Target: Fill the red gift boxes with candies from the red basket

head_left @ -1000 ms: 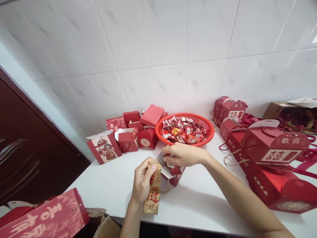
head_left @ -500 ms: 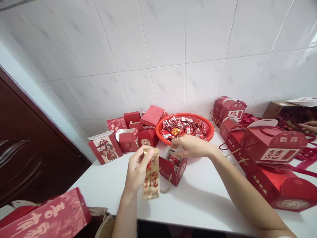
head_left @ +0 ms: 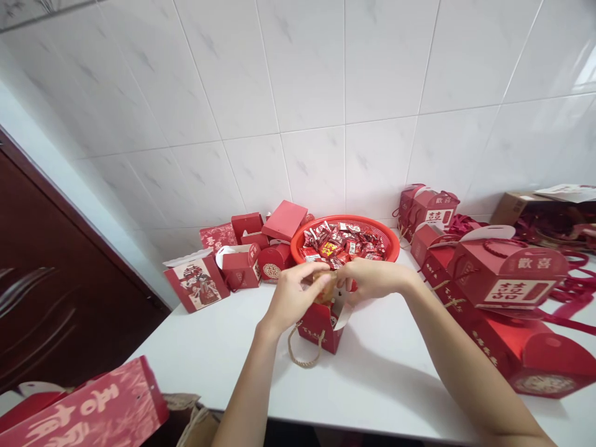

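Note:
A small red gift box (head_left: 319, 329) with a rope handle (head_left: 305, 363) stands on the white table, its top unfolded and wrapped sweets visible inside. Over its opening, my left hand (head_left: 295, 292) pinches a gold packet (head_left: 325, 287), whose lower part dips into the box. My right hand (head_left: 372, 277) has its fingers curled round the box's right upper edge, close to the packet; its fingertips are partly hidden. Just behind both hands sits a red plastic basket (head_left: 395, 248) heaped with red-wrapped sweets (head_left: 331, 247).
Several red gift boxes (head_left: 239, 266) stand at the back left. More boxes, some stacked (head_left: 507, 273), line the right side of the table. A cardboard box (head_left: 507, 208) is at the far right. At the lower left lies a red printed box (head_left: 88, 410).
My left hand has carried the gold packet up and right, from in front of the gift box into its opening. My right hand has shifted slightly to the box's right edge.

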Tool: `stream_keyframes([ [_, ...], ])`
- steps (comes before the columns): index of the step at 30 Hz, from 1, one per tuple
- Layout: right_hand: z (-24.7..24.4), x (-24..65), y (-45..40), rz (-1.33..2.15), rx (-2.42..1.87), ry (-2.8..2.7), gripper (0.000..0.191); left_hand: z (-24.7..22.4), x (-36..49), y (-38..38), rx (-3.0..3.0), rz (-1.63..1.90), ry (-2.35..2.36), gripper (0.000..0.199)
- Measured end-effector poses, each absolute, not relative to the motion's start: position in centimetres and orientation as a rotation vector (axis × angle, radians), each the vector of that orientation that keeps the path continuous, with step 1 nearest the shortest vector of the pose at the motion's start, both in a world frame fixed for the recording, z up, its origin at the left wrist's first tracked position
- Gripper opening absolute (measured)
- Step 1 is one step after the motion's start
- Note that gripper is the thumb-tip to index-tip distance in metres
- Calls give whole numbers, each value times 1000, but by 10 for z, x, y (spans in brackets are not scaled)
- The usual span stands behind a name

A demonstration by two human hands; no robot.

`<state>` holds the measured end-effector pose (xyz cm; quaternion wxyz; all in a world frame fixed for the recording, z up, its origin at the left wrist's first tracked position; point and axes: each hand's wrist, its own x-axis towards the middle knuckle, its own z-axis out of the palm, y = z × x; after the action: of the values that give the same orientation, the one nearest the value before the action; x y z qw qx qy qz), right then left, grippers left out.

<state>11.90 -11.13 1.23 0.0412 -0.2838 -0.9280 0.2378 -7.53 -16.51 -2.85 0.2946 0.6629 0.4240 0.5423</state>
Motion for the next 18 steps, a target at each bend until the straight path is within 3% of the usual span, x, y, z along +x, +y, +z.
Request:
stream_keyframes([
  [3,13,119,-111,762,-931,-2888,31,-33,-82,-171,1881,1283,1180,25],
  [8,19,119,-115,732,-993,-2876,40,-35,-92,-182,1983,1361,1274,13],
  [11,20,118,-118,700,-981,-2868,36,-40,-96,-189,2047,1262,1335,8],
  [18,12,103,-124,552,-1026,-3006,21,-54,-109,-202,2123,1096,1426,23],
])
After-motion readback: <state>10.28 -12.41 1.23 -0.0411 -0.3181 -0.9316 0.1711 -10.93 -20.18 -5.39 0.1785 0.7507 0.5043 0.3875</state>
